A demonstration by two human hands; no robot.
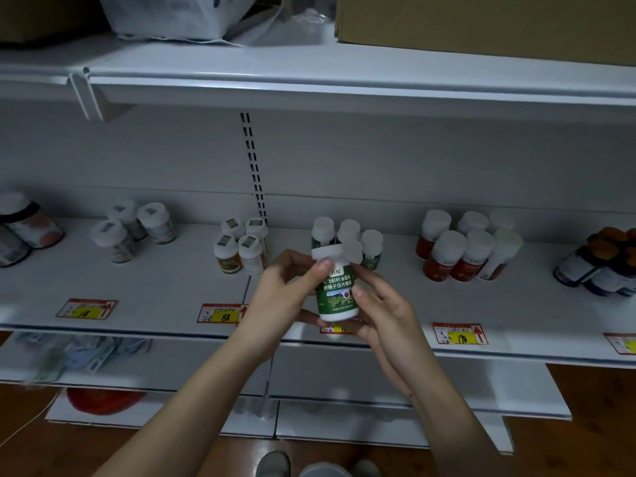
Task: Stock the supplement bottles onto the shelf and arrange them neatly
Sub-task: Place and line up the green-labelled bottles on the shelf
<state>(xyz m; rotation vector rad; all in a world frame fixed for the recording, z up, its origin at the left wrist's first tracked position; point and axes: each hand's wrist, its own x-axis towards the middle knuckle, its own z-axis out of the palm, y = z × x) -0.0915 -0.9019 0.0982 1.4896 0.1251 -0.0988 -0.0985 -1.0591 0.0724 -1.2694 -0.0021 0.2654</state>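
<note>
Both my hands hold one green-labelled supplement bottle [338, 290] with a white cap, upright, in front of the white middle shelf [165, 287]. My left hand [285, 290] grips it from the left, thumb near the cap. My right hand [382, 311] pinches its right side and supports its base. Just behind it on the shelf stands a small group of matching green bottles [347, 235], partly hidden by the held one.
Other bottle groups stand along the shelf: orange-labelled ones [237, 249], red ones [461, 249], pale ones [134, 228], dark ones at far left [24, 225] and far right [602, 263]. Price tags [222, 313] line the front edge. A cardboard box [481, 25] and a bag [179, 15] sit above.
</note>
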